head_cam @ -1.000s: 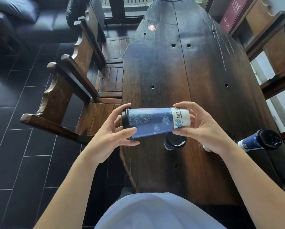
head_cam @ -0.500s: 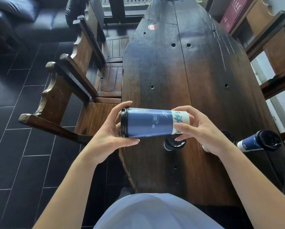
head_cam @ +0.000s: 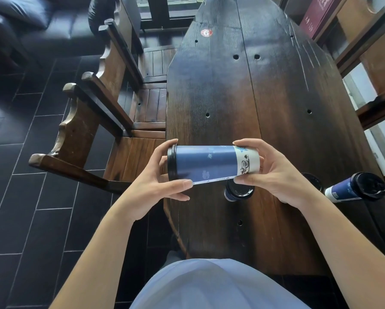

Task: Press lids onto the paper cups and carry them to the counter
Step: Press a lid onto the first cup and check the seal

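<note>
I hold a tall blue paper cup [head_cam: 209, 162] sideways above the near end of the dark wooden table [head_cam: 265, 97]. Its black lid [head_cam: 171, 162] points left and its white base points right. My left hand [head_cam: 158, 184] grips the lid end, my right hand [head_cam: 274, 172] grips the base end. Below the held cup a second lidded cup [head_cam: 237, 192] stands on the table. A third lidded blue cup [head_cam: 356, 189] stands at the table's right edge. Another black lid [head_cam: 313, 181] shows just behind my right hand, mostly hidden.
Wooden armchairs [head_cam: 97, 121] stand along the table's left side over dark floor tiles [head_cam: 19, 197]. More wooden chair frames [head_cam: 370, 63] and a maroon box [head_cam: 318, 14] are at the right. A black sofa [head_cam: 42, 21] is at the far left.
The cup has been turned about its long axis between my hands, showing a plainer blue side and a different print on the white band. Both hands kept their places.
</note>
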